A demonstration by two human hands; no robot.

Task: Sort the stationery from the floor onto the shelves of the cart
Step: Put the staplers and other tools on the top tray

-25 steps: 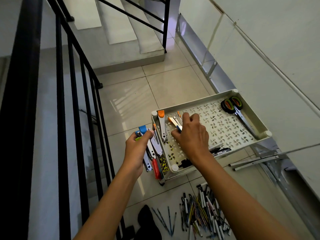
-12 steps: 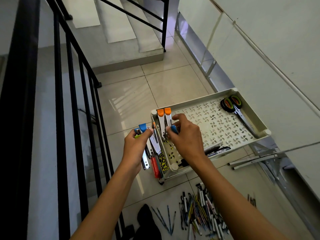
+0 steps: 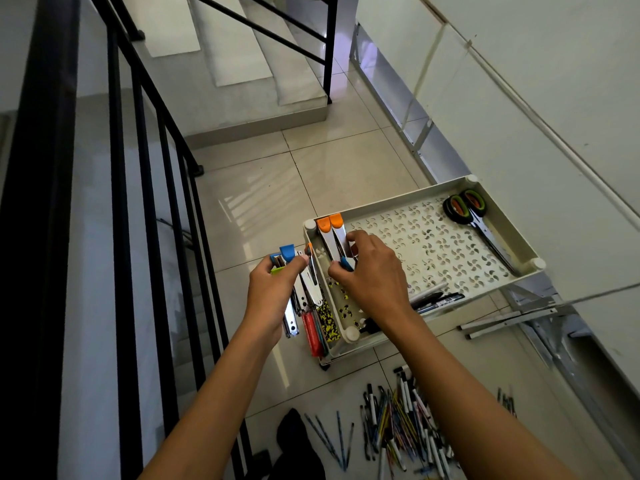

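The cart's top shelf (image 3: pixel 391 206), a cream perforated tray, stands on the tiled floor (image 3: pixel 263 202) of a stair landing, right of a black railing (image 3: pixel 121 202). The right hand (image 3: pixel 372 275) is over the near-left part of the tray, fingers curled and pinching a blue-tipped item (image 3: pixel 346 264) at the near end of two orange-capped staplers (image 3: pixel 332 237), which lie side by side along the tray's left rim, caps toward the far end. The left hand (image 3: pixel 273 292) is just outside the tray's left edge, fingers wrapped round a bundle of staplers (image 3: pixel 294 289); a blue cap and a green part show above the fist and metal bodies project below it. Just right of that bundle, against the tray's left wall, further items sit lower down, among them a red one (image 3: pixel 311 332) and a yellow-and-black patterned one (image 3: pixel 325 320); which shelf carries them cannot be determined. At the far-right corner of the tray lies a pair of scissors (image 3: pixel 474 220) with green-and-orange handles, blades pointing toward the near right. Dark markers (image 3: pixel 438 299) lie along the tray's near edge, right of the right wrist. On the floor near the viewer, a loose pile of pens (image 3: pixel 401 431) is spread out, with a dark object (image 3: pixel 294 441) to its left. Metal bars (image 3: pixel 509 320) lie on the floor at the right, near the wall.
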